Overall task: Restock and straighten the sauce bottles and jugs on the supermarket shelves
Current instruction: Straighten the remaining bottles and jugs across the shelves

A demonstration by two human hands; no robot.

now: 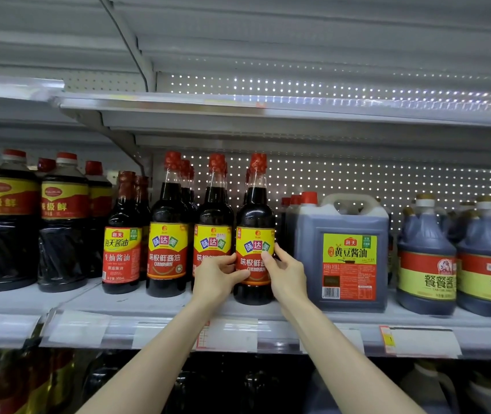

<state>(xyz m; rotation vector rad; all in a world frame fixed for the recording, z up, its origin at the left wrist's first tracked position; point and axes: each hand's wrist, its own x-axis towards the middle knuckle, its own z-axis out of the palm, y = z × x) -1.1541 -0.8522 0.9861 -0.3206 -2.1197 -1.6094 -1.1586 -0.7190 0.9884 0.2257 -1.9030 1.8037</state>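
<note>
Far left, the big dark bottles (9, 222) stand in ranks. Moving right, a row of red-capped sauce bottles runs along the shelf (148, 304) front. The held bottle (255, 216) is the rightmost of three alike. It appears to stand on the shelf, upright, label facing out. The left hand (220, 277) wraps its left flank, in front of the neighbour bottle (212, 222). The right hand (287, 273) clasps its right flank, thumb across the label. Both are clamped on it.

Judgement: the step is squaring this bottle into line. It is better turned on its base than lifted, with the label kept frontward and the base level with its neighbours.

Clearances: the left side is tight, with the neighbour bottle just beside. On the right, the right hand fills the narrow gap to the square jug (342, 222). The shelf edge lies just near of the base. The upper shelf (268, 113) is well clear of the cap.
</note>
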